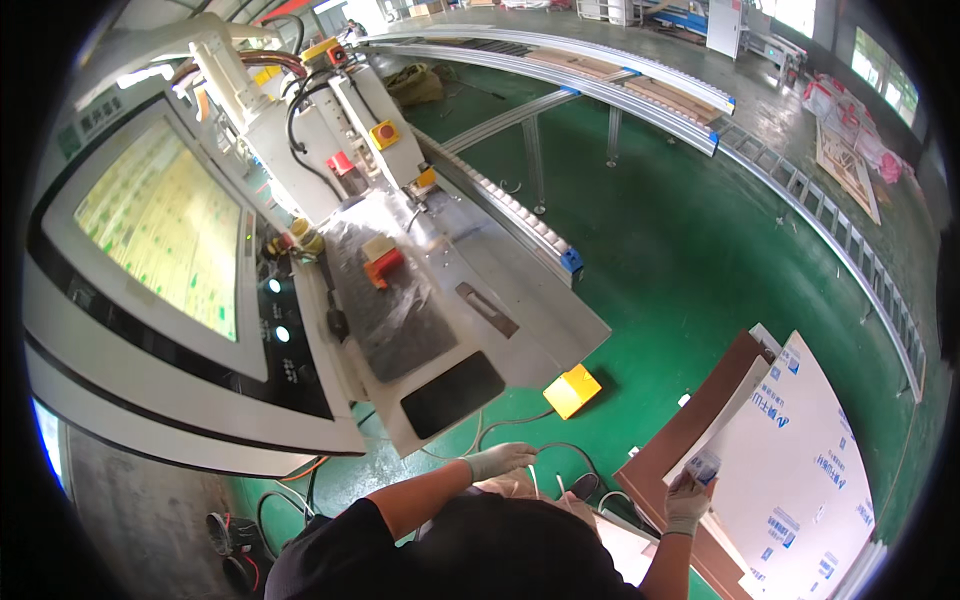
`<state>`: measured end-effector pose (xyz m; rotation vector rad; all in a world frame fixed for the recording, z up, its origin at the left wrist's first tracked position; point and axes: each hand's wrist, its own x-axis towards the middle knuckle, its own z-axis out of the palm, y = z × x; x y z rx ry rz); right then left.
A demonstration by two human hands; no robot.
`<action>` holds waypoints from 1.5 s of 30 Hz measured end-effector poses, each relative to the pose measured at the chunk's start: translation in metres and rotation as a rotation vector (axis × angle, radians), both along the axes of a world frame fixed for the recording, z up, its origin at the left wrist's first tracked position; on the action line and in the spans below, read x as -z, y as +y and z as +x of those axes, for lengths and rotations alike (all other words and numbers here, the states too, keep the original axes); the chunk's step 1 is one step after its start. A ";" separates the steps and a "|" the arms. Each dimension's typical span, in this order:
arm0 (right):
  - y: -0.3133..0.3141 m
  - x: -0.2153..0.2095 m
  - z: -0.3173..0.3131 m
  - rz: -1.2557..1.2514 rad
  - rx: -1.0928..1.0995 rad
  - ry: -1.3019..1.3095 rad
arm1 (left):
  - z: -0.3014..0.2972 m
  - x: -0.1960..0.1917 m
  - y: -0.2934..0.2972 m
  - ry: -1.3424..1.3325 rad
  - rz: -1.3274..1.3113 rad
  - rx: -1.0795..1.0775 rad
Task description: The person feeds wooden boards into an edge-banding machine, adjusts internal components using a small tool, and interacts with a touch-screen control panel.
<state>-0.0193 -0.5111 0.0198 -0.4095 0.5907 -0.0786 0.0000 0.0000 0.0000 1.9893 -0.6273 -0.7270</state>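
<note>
My left hand (502, 460), in a pale work glove, is held in front of my body with its fingers stretched out and nothing in it. It is below the grey machine table (550, 335), apart from it. My right hand (687, 503), also gloved, is at the near left side of a stack of panels. Its fingers are bent around a small pale label (703, 464) with dark print. Just beyond that hand lies the top white panel (800, 440) with blue print, over brown boards (690, 415).
A machine with a lit screen (165, 230) stands on the left, with a red-and-yellow stop button (384, 134) on its head. A yellow box (572, 391) with a cable sits on the green floor. Roller conveyors (640, 105) run across the back and right.
</note>
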 end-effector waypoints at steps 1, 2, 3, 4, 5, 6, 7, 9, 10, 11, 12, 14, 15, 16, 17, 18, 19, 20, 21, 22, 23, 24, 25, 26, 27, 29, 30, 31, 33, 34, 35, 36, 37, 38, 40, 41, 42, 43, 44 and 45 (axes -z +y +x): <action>0.019 0.001 -0.004 0.050 0.115 0.162 | 0.004 0.000 -0.014 0.143 -0.056 0.004; 0.032 0.000 -0.010 0.072 0.191 0.164 | 0.009 -0.003 -0.028 0.132 -0.080 0.062; 0.035 -0.006 -0.018 0.059 0.183 0.153 | 0.013 -0.007 -0.045 -0.227 0.069 0.284; 0.036 -0.010 -0.020 0.022 0.166 0.153 | 0.017 -0.014 -0.063 -0.622 0.092 0.368; 0.036 -0.009 -0.020 -0.025 0.171 0.195 | 0.028 -0.015 -0.087 -0.459 0.039 0.387; 0.031 -0.008 -0.017 -0.015 0.164 0.244 | 0.038 -0.015 -0.112 -0.435 0.049 0.424; 0.025 -0.010 -0.012 -0.059 0.137 0.217 | 0.057 -0.015 -0.133 -0.353 -0.137 0.432; 0.024 -0.011 -0.019 -0.078 0.191 0.212 | 0.068 -0.014 -0.194 -0.203 -0.261 0.377; 0.023 -0.010 -0.024 -0.083 0.155 0.246 | 0.074 -0.014 -0.210 -0.240 -0.327 0.358; 0.028 -0.005 -0.030 -0.104 0.182 0.219 | 0.079 -0.014 -0.226 -0.280 -0.391 0.340; 0.035 0.001 -0.035 -0.121 0.211 0.191 | 0.087 -0.015 -0.241 -0.331 -0.393 0.369; 0.048 0.009 -0.041 -0.158 0.244 0.198 | 0.099 -0.020 -0.279 -0.402 -0.188 0.526; 0.048 0.009 -0.039 -0.127 0.168 0.177 | 0.105 -0.020 -0.291 -0.457 -0.087 0.605; 0.050 0.006 -0.039 -0.103 0.102 0.168 | 0.105 -0.018 -0.298 -0.315 -0.029 0.574; 0.054 0.000 -0.043 -0.079 0.043 0.164 | 0.100 -0.016 -0.305 -0.190 0.019 0.551; 0.061 -0.009 -0.048 -0.107 0.024 0.102 | 0.092 -0.012 -0.311 -0.087 0.024 0.532; 0.072 -0.015 -0.045 -0.061 0.092 0.134 | 0.088 -0.006 -0.307 -0.186 -0.101 0.495; 0.084 -0.022 -0.046 -0.014 0.184 0.121 | 0.083 -0.001 -0.302 -0.293 -0.284 0.476; 0.091 -0.030 -0.057 -0.056 0.042 -0.080 | 0.055 -0.003 -0.312 -0.319 -0.433 0.509; 0.099 -0.034 -0.068 0.032 0.139 0.005 | 0.047 0.001 -0.300 -0.207 -0.482 0.448; 0.117 -0.024 -0.059 -0.040 0.131 0.041 | 0.054 0.004 -0.286 -0.061 -0.408 0.404; 0.132 -0.016 -0.049 -0.088 0.130 0.040 | 0.063 0.005 -0.272 0.045 -0.343 0.344; 0.135 -0.011 -0.036 -0.021 0.049 0.034 | 0.073 0.005 -0.260 0.132 -0.294 0.301; 0.142 -0.010 -0.021 0.042 -0.033 0.029 | 0.092 0.004 -0.244 0.179 -0.293 0.245; 0.163 0.011 0.023 0.143 0.123 0.041 | 0.120 0.015 -0.233 0.193 -0.253 0.308; 0.152 0.025 0.048 -0.073 -0.057 0.223 | 0.160 0.019 -0.225 0.387 -0.098 0.267; 0.147 0.031 0.055 -0.083 -0.092 0.216 | 0.173 0.018 -0.223 0.434 -0.114 0.263; 0.143 0.037 0.056 -0.095 -0.122 0.202 | 0.180 0.016 -0.225 0.590 -0.106 0.147; 0.127 0.048 0.038 -0.140 -0.087 0.195 | 0.182 0.007 -0.234 0.658 -0.063 0.139; 0.116 0.055 0.025 -0.176 -0.019 0.197 | 0.179 0.001 -0.239 0.693 -0.053 0.128; 0.103 0.062 0.011 -0.212 0.044 0.201 | 0.175 -0.005 -0.246 0.764 -0.010 0.087; 0.087 0.068 0.000 -0.252 0.108 0.193 | 0.173 -0.012 -0.250 0.768 -0.080 0.050; 0.072 0.072 -0.010 -0.294 0.167 0.183 | 0.170 -0.017 -0.254 0.834 -0.106 0.035; 0.064 0.073 -0.021 -0.292 0.224 0.165 | 0.167 -0.021 -0.254 0.886 -0.151 0.003; 0.038 0.059 -0.054 -0.097 0.384 0.258 | 0.164 -0.024 -0.252 0.960 -0.179 -0.096; 0.026 0.047 -0.069 -0.040 0.451 0.304 | 0.164 -0.023 -0.249 0.951 -0.140 -0.087; 0.012 0.035 -0.082 -0.062 0.488 0.401 | 0.163 -0.021 -0.246 0.940 -0.100 -0.075; -0.005 0.022 -0.093 -0.092 0.447 0.492 | 0.163 -0.019 -0.242 0.929 -0.075 -0.060; -0.020 0.012 -0.099 -0.087 0.452 0.571 | 0.163 -0.019 -0.240 0.927 -0.084 -0.036; -0.033 0.006 -0.100 -0.092 0.501 0.546 | 0.162 -0.019 -0.237 0.928 -0.107 -0.008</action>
